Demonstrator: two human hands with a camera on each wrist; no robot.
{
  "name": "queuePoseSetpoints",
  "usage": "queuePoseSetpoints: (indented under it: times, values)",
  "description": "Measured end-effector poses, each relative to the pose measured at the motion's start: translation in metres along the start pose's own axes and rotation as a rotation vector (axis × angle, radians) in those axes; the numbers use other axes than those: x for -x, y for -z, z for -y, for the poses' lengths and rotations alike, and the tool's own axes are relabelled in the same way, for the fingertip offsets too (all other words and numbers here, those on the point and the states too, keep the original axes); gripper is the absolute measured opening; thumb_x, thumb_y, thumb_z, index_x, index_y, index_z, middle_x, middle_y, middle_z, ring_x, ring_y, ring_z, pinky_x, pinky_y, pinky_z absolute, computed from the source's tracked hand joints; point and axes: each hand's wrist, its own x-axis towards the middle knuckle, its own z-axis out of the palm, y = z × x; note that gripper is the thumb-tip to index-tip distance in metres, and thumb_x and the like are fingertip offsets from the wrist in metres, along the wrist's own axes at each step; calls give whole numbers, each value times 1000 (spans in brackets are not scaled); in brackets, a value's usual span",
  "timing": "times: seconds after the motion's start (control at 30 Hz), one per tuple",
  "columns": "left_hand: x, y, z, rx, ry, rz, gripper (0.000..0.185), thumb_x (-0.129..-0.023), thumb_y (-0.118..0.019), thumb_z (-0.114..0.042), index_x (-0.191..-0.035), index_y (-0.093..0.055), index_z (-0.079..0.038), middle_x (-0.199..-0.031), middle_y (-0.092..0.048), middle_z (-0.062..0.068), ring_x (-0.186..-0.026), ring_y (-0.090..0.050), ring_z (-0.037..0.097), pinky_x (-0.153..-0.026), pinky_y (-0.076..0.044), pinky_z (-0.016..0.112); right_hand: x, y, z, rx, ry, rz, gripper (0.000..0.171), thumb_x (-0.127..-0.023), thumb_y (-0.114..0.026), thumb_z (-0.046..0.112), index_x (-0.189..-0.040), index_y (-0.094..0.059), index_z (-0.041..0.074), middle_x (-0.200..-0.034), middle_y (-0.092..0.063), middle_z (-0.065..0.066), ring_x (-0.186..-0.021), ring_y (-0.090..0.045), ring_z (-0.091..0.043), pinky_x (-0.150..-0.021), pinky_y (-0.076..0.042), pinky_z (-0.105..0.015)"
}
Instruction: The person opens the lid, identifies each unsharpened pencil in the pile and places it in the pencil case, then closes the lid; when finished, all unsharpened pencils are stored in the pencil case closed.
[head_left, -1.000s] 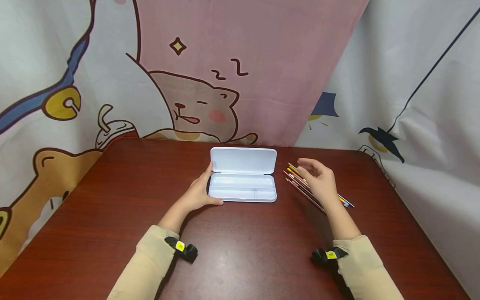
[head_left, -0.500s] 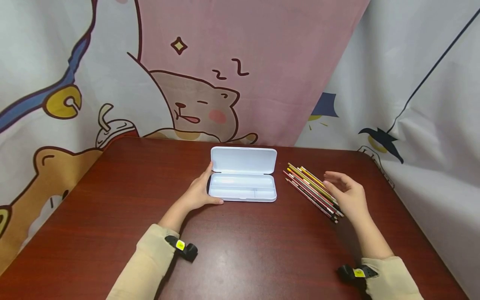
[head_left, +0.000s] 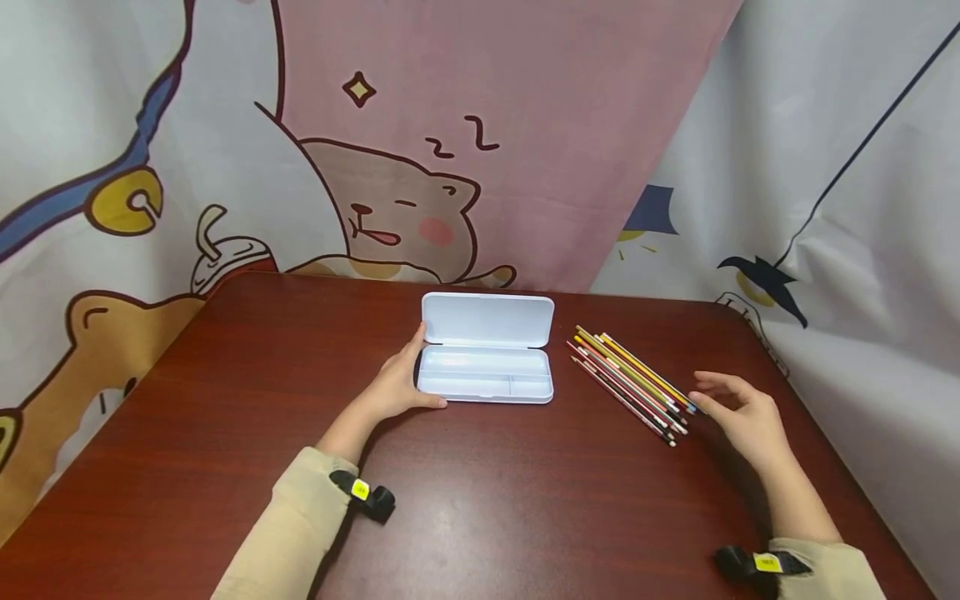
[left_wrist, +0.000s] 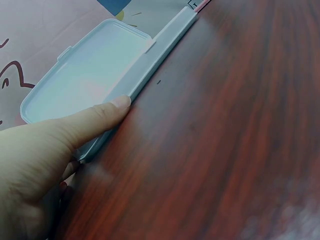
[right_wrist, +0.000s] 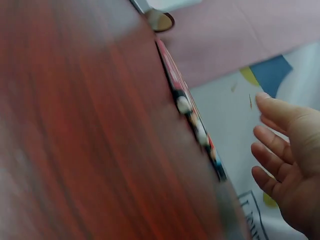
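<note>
A white pencil case (head_left: 483, 321) lies on the table with its lid raised, showing bare compartments in its base. My left hand (head_left: 393, 385) holds the left end of it, thumb at the front edge and fingers reaching round behind. In the left wrist view, the thumb (left_wrist: 102, 116) presses on the case's front side. A bundle of coloured pencils (head_left: 626, 379) lies slanted to the right of the case, blunt ends towards me. Just beyond those ends hovers my right hand (head_left: 750, 421), fingers loosely bent and holding nothing. The right wrist view shows this hand (right_wrist: 295, 155) apart from the pencils (right_wrist: 183, 105).
The dark red-brown wooden table (head_left: 480, 517) ends at a far edge close behind the case. A cartoon-printed cloth (head_left: 555, 125) hangs behind and along both sides. Black camera straps (head_left: 367, 496) sit round both sleeves.
My right hand has moved off the pencils, rightward and towards me, uncovering their blunt ends. The left hand and the pencil case have stayed in place.
</note>
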Motion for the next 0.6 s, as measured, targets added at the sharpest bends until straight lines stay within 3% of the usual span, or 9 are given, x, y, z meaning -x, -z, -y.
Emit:
queuePoseSetpoints:
  times: [0.37, 0.6]
  values:
    - [0, -1, 3, 4, -28, -13, 133, -60, -93, -28, -154, -1, -8, -153, -23, 22, -136, -30, 35, -107, -26, 50, 3, 7, -36, 88, -48, 94, 40, -87, -73, 22, -119, -65, 0, -98, -64, -16, -80, -47, 3, -62, -39, -19]
    - [1, -1, 2, 3, -40, -20, 132, -60, -92, -28, -154, -2, -7, -151, -26, 24, -134, -32, 37, -106, -27, 51, 4, 4, -47, 154, -59, 112, 38, -85, -74, 25, -116, -68, 2, -98, -65, -14, -83, -50, -11, -64, -39, -25]
